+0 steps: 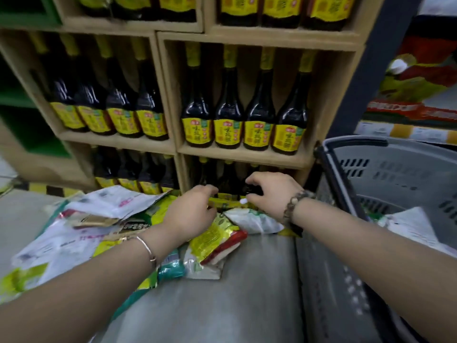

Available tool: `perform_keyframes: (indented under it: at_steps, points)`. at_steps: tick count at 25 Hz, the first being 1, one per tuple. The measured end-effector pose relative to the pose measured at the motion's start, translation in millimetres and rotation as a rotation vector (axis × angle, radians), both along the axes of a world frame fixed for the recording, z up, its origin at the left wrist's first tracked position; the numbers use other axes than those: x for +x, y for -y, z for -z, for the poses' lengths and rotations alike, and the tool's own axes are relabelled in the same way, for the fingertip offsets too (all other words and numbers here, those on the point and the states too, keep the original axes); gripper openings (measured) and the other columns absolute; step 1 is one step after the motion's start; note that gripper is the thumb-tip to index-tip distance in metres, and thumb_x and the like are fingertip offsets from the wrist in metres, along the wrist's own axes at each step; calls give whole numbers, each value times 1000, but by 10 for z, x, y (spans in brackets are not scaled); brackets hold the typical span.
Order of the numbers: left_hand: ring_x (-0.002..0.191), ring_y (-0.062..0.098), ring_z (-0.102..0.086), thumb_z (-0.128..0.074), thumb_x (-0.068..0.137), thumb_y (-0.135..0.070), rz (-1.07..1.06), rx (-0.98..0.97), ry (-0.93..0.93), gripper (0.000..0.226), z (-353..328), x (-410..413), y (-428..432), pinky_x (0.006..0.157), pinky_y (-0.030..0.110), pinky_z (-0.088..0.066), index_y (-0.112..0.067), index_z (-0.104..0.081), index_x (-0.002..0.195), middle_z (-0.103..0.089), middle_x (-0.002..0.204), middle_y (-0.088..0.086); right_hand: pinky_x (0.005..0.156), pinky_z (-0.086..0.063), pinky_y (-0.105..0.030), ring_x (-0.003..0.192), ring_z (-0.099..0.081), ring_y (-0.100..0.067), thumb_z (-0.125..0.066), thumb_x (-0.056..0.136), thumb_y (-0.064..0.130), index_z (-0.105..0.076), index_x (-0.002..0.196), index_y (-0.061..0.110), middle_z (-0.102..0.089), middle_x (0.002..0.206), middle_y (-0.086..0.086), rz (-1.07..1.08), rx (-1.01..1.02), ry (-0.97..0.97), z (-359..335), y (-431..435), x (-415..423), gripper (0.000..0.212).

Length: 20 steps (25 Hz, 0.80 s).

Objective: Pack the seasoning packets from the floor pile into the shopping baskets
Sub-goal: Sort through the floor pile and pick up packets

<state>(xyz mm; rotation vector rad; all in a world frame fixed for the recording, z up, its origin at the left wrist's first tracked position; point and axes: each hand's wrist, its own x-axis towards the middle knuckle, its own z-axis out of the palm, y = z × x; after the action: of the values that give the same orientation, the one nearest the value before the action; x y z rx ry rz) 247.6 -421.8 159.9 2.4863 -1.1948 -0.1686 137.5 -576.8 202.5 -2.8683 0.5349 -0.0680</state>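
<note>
Dark bottles (228, 105) with yellow labels numbered four in the middle-left shelf compartment (32, 78) and four in the middle-right one, with three part-seen in the upper-right; the lowest row was too hidden to count. One grey shopping basket (395, 169) was in view. Seasoning packets (217, 233) lay overlapped and blurred past exact count; hands were two, left hand (190, 211) and right hand (269, 191), one bracelet (148, 248) per wrist.

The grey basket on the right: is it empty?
No, the grey basket holds at least one white packet, lying inside against its near wall.
</note>
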Motion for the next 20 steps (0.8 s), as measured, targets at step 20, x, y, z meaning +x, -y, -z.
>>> perform_keyframes:
  at_steps: [20]
  points:
    - [120, 28, -51, -40, 72, -29, -118, -190, -62, 52, 2343, 1141, -526, 102, 52, -34, -14, -60, 118, -58, 125, 9, 93, -39, -39, 120, -45, -29, -59, 87, 33, -40, 130, 17, -43, 130, -9, 218, -170, -242, 1991, 119, 1688, 50]
